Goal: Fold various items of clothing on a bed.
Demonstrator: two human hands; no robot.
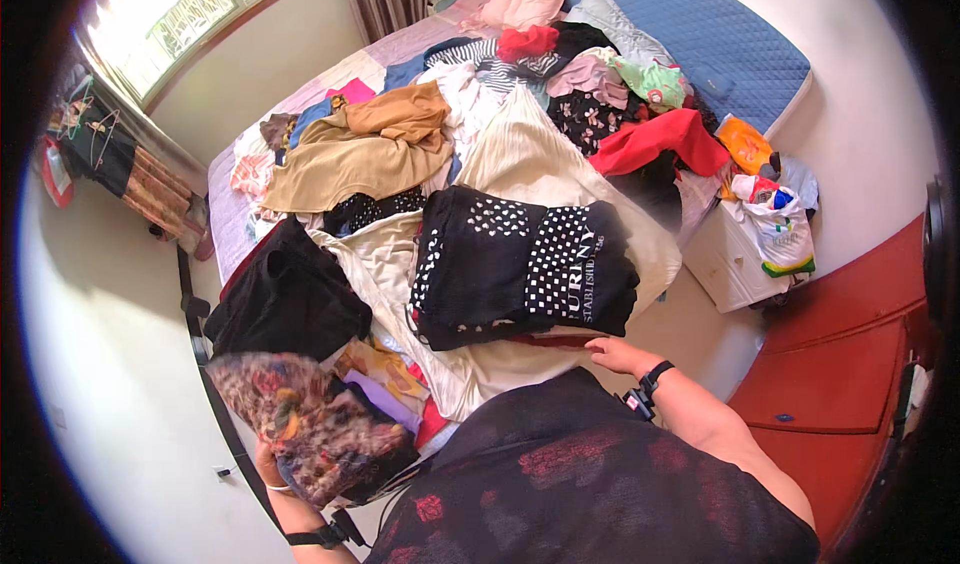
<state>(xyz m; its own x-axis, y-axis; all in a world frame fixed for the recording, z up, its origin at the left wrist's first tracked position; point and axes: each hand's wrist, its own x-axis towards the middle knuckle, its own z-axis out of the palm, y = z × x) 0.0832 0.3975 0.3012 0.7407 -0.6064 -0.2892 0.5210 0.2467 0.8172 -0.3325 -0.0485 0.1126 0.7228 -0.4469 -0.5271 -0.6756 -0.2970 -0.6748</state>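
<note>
At the lower left, my left hand (268,464) grips the edge of a fluffy multicoloured garment (310,419); its fingers are mostly hidden behind the fabric. Beside the near edge of a folded black top (480,284) with white squares and lettering is my right hand (617,356). Its fingers reach out loosely, with nothing visible in them. That top lies over a cream cloth (525,154) spread on the bed. Just beyond the fluffy garment sits a black garment (290,289), and a lilac cloth (380,399) shows between it and me.
Heaped clothes cover the bed, among them a tan garment (350,164) and a red one (660,144). A blue quilted mattress (740,74) is at the far right. A white plastic bag (782,229) sits on a white cabinet (725,259), near red-brown furniture (820,384).
</note>
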